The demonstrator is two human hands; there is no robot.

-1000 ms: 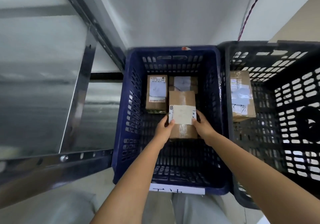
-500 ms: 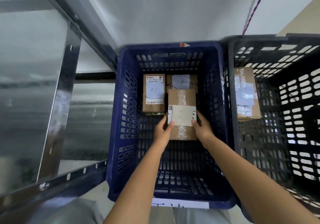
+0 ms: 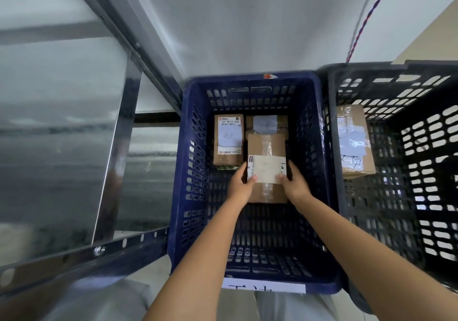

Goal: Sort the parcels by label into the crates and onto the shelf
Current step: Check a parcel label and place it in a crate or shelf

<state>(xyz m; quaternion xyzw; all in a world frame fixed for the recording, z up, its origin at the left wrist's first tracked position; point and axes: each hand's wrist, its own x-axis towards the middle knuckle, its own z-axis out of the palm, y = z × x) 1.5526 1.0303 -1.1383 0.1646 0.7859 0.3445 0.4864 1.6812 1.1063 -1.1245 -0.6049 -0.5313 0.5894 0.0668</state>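
Note:
A brown cardboard parcel (image 3: pixel 266 147) with a white label lies inside the blue crate (image 3: pixel 190 147), near its middle. My left hand (image 3: pixel 239 184) holds its left side, thumb on the label. My right hand (image 3: pixel 295 184) holds its right side the same way. Two more labelled parcels lie behind it in this crate: one at the back left (image 3: pixel 228 139) and one at the back middle (image 3: pixel 265 123). The black crate (image 3: pixel 421 172) on the right holds one taped parcel (image 3: pixel 354 142).
A metal shelf (image 3: pixel 57 127) with a slotted upright and front rail (image 3: pixel 81 253) stands at the left, close to the blue crate. A white wall lies behind the crates, with a red-blue twisted cord (image 3: pixel 366 20) hanging down it. A paper label (image 3: pixel 262 287) sits on the blue crate's front.
Both hands have kept hold of the parcel, which has stayed at about the same spot in the blue crate. My view has shifted a little.

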